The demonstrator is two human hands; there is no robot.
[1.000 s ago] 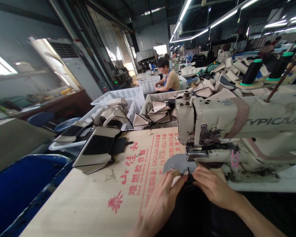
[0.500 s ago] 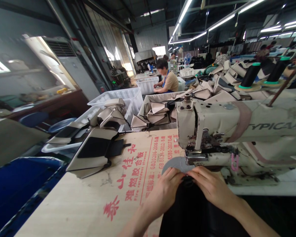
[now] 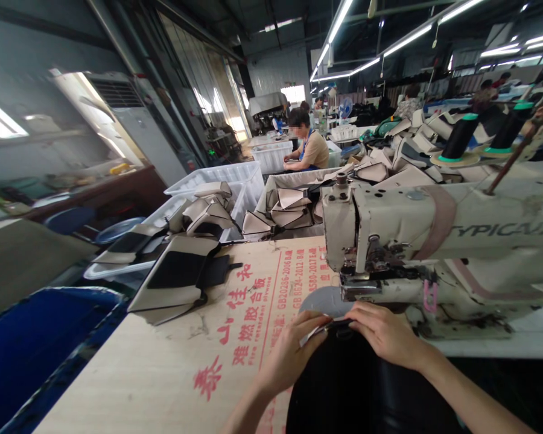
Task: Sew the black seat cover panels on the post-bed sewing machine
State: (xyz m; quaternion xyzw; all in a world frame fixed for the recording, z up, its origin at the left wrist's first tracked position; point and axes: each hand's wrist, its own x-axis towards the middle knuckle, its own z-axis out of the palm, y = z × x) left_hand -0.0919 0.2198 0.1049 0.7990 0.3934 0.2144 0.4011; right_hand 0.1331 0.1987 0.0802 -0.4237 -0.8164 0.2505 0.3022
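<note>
Lower left of frame: blue bin, beside a plywood board with red print. Left of centre: 1 beige piece with a black panel lies on the board, near its far edge. Just beyond it, a white crate holds more beige pieces.

Lower centre: left hand pinches the upper edge of a black piece; a white sliver shows between thumb and fingers. Upper centre, well apart: 1 co-worker, seated. Grey disc lies just beyond the fingertips. Black piece hangs below both hands, down to the bottom of frame. Right hand grasps the same edge, fingers bent over it; its thumb is hidden.

Right: sewing machine, its head just beyond the right hand. Upper right: 2 black spools with green ends, behind the machine.
</note>
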